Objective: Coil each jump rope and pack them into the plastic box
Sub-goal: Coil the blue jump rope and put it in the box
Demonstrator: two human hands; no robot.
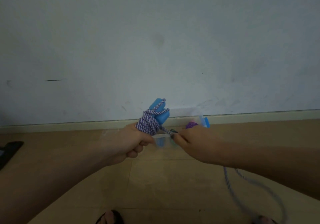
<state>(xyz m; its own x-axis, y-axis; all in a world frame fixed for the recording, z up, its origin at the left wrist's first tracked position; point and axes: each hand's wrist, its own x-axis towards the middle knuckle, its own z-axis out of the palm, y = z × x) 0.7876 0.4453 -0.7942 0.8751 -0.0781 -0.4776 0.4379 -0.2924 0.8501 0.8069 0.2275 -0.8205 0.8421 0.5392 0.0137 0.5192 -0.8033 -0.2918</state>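
My left hand (pixel 133 142) grips the two blue handles (pixel 160 111) of a jump rope, with purple-and-white rope (pixel 148 125) wound in several turns around them. My right hand (pixel 192 140) pinches the rope strand just right of the coil. The loose rest of the rope (pixel 230 182) hangs blurred below my right forearm. Behind my hands, a clear plastic box (pixel 188 114) stands on the floor by the wall, with a purple rope (pixel 191 125) inside and a blue latch (pixel 206 121) on its right side.
A white wall and pale skirting board run behind the box. The floor is tan tile. A dark flat object (pixel 10 150) lies at the left edge. My feet in sandals (pixel 110 217) show at the bottom.
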